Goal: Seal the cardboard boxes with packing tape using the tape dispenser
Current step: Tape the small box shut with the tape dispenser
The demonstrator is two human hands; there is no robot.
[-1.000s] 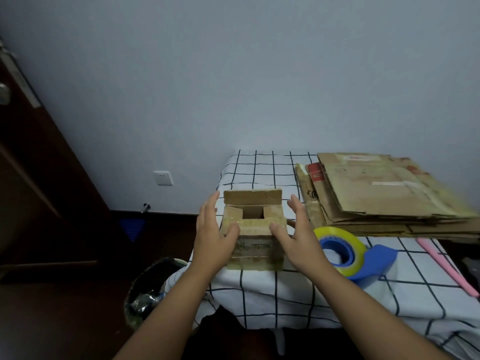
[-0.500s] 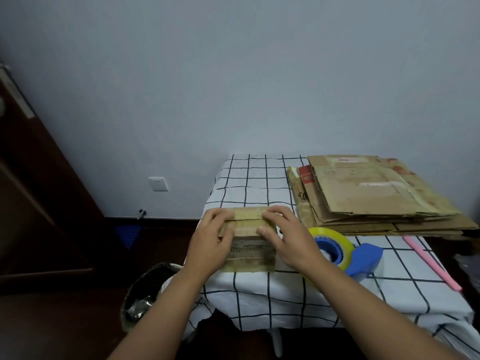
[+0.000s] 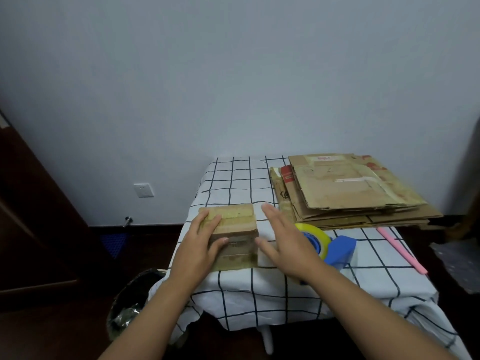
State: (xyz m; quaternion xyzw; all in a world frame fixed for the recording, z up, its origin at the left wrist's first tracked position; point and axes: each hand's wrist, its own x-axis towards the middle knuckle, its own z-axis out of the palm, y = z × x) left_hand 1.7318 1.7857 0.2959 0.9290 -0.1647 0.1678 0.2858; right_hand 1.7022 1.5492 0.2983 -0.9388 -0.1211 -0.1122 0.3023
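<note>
One small cardboard box (image 3: 232, 233), flaps folded shut, was recorded at the near left edge of the checked tablecloth (image 3: 285, 289), pressed on top by the left hand (image 3: 198, 245) with fingers laid flat. The right hand (image 3: 284, 245) was held just beside the box, fingers straight and grasping nothing. One blue tape dispenser (image 3: 335, 249) with a yellow roll was noted behind that hand, near a stack of flattened cartons (image 3: 345, 188).

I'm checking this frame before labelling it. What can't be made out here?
Head view:
- Tape dispenser: its near end is hidden behind the right hand.
- Box: its left side is covered by the left hand.
- Bin: contents too dark to identify.
- Labels on the flattened cardboard: too small to read.
</note>
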